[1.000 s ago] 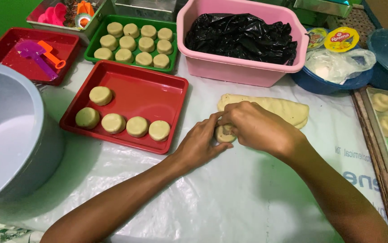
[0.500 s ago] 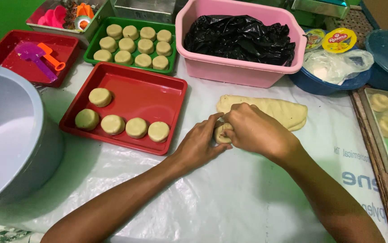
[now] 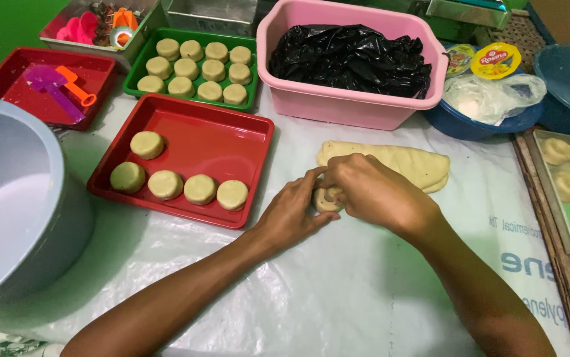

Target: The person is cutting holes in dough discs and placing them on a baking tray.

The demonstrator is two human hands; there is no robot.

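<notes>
Leftmost, a grey basin sits at the tabletop edge; beside it a red tray carries five flattened dough rounds, with a green tray of more rounds behind it. Moving right, the left hand comes in low across the plastic sheet, fingers curled around the near and left side of a small dough piece. The right hand covers the same piece from above and from the right, so both grips are closed on it, pressing from opposite sides. The piece lies on the tabletop just in front of the long dough slab, at or very near its left end; whether it touches cannot be told. The slab's long axis runs left to right, away from the hands toward the right. Behind stands a pink tub holding black plastic. The red tray lies to the left of the piece, on the left hand's side, nearer that hand than the right.
</notes>
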